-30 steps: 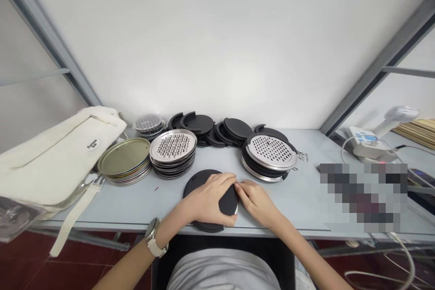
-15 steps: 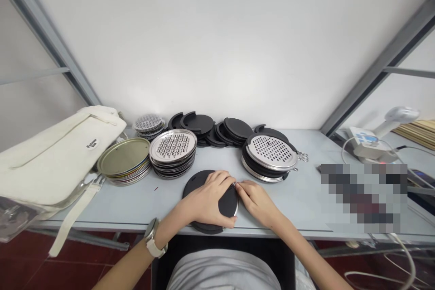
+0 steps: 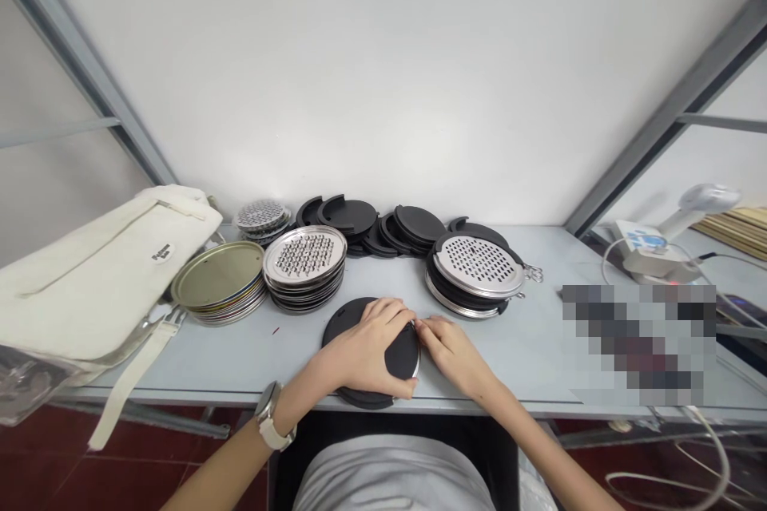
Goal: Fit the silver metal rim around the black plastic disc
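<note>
A black round disc with a silver metal rim along its right side (image 3: pixel 403 355) lies at the table's front edge. My left hand (image 3: pixel 375 343) spans it from above, thumb at the near right edge and fingers pressed on the top, gripping it. At the disc's upper right edge, my right hand (image 3: pixel 447 351) pinches with thumb and forefinger. A glint of metal shows by those fingertips, but the small piece there is mostly hidden. Behind my right hand is a stack of perforated metal grater discs in black holders (image 3: pixel 479 263), with metal clips at its right side.
Farther back are stacked grater plates (image 3: pixel 305 255), gold-topped round plates (image 3: pixel 219 275), smaller perforated discs (image 3: pixel 262 217) and black round holders (image 3: pixel 419 223). A cream bag (image 3: pixel 113 271) lies left. At right stands a white scanner on its base (image 3: pixel 650 251), near a blurred-out patch.
Both hands stay almost in place on the black disc, and the right fingers still pinch at its edge. The view has shifted very slightly.
</note>
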{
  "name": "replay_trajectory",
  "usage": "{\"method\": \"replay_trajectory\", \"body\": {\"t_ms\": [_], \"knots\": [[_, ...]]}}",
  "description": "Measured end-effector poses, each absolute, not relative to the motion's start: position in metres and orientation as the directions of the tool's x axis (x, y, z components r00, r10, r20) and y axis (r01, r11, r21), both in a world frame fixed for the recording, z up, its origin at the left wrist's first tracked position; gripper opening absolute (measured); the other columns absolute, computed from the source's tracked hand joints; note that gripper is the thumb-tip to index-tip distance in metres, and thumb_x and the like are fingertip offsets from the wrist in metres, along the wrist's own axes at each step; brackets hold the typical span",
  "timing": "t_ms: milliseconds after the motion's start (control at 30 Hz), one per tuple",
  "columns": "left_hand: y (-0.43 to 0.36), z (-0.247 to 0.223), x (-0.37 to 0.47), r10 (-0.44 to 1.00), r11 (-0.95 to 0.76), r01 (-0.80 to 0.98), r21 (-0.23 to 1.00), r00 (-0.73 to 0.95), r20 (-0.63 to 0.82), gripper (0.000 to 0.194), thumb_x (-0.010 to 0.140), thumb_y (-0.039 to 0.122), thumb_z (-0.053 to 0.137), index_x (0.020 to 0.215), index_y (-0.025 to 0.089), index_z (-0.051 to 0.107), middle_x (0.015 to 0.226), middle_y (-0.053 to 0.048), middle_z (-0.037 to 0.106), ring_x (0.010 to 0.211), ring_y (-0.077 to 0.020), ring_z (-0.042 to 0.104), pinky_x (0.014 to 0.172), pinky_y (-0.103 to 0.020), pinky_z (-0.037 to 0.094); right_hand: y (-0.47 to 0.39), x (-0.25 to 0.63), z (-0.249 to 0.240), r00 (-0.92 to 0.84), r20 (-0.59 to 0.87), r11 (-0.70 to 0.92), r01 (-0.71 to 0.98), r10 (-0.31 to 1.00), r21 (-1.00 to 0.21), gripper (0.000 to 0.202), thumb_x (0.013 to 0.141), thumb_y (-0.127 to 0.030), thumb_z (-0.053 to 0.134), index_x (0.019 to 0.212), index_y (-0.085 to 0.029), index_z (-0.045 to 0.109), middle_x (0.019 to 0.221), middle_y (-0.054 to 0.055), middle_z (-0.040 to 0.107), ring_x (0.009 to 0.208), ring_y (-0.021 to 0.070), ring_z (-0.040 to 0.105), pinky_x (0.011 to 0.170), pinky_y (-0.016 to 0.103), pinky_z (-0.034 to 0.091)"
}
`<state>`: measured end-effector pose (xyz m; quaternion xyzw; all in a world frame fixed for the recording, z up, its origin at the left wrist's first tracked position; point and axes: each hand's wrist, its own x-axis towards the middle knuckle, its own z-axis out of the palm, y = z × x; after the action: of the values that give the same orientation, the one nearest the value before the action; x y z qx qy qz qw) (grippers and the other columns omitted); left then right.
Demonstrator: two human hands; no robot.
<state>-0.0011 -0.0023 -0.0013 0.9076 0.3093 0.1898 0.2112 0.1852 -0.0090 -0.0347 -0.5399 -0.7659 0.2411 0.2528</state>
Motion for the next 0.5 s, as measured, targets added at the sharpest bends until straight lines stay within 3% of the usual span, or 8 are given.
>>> {"method": "replay_trajectory", "body": {"t_ms": [167, 500], "knots": [[-0.0024, -0.0012, -0.0001, 0.631, -0.736, 0.477, 0.480, 0.740, 0.233, 0.072, 0.058, 0.034, 0.075, 0.121, 0.020, 0.043, 0.119, -0.010, 0.048, 0.121, -0.0321, 0.038, 0.107, -0.046, 0.028, -0.0131, 0.1810, -0.0341, -0.279, 0.133, 0.302, 0.748, 0.951, -0.591, 0.041, 0.096, -0.029, 0.025, 0.060, -0.021, 0.044, 0.063, 0.004, 0.055, 0.068, 0.0184, 0.052, 0.067, 0.030, 0.036], [-0.0023, -0.0026, -0.0005, 0.622, -0.742, 0.466, 0.481, 0.747, 0.235, 0.072, 0.059, 0.034, 0.075, 0.122, 0.020, 0.042, 0.120, -0.010, 0.048, 0.122, -0.0314, 0.037, 0.108, -0.044, 0.027, -0.0170, 0.1817, -0.0317, -0.265, 0.111, 0.277, 0.747, 0.958, -0.604, 0.041, 0.096, -0.030, 0.024, 0.061, -0.021, 0.043, 0.064, 0.004, 0.056, 0.068, 0.0189, 0.052, 0.066, 0.031, 0.035]]}}
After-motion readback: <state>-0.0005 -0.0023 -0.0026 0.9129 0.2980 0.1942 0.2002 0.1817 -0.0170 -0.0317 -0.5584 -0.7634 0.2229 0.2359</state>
